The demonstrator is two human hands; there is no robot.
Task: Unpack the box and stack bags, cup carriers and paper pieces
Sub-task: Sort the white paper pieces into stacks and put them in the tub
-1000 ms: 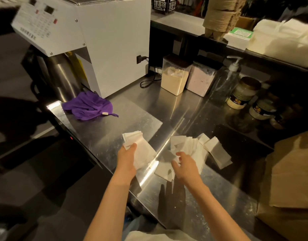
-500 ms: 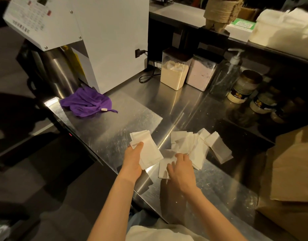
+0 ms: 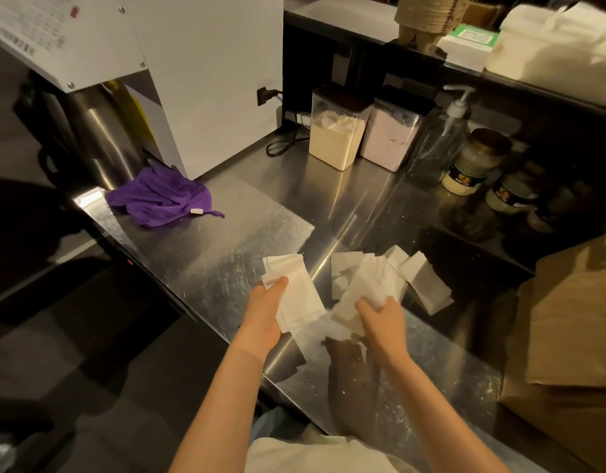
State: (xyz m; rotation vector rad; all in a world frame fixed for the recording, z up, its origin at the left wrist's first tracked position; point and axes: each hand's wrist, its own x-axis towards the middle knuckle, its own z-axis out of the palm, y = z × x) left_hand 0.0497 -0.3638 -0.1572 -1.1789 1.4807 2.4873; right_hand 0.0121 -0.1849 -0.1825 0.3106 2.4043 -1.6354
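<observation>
Gripping a small stack of white rectangular paper pieces (image 3: 296, 295), the left hand (image 3: 264, 315) is seen w/ the thumb laid on top and the fingers curled underneath. The stack is held just above the near edge of the scratched stainless steel counter (image 3: 226, 240). A blurred clump of white paper pieces (image 3: 358, 295) is pinched by the right hand (image 3: 383, 322), fingers curled round it, lifted slightly off the counter. Exact count can't be told, too blurry.

Right behind that clump, a loose pile of white paper pieces (image 3: 421, 278) is spread on the steel, overlapping each other, some fanned out to the right.

Further out, a crumpled purple cloth (image 3: 161, 196) is left at the counter's left corner, next to a big white boxy machine (image 3: 199, 80). At the back, a clear lidded container of beige powder (image 3: 335, 138) and a clear lidded container of pink powder (image 3: 390, 141) are set side by side. Next come a clear pump bottle (image 3: 441, 141) and a dark-lidded jar w/ pale contents (image 3: 475, 162).

On the raised shelf behind, a stack of brown pulp cup carriers (image 3: 424, 18) is parked. A large brown paper-coloured mass (image 3: 574, 319) fills the right edge; box or bags, can't be told.
</observation>
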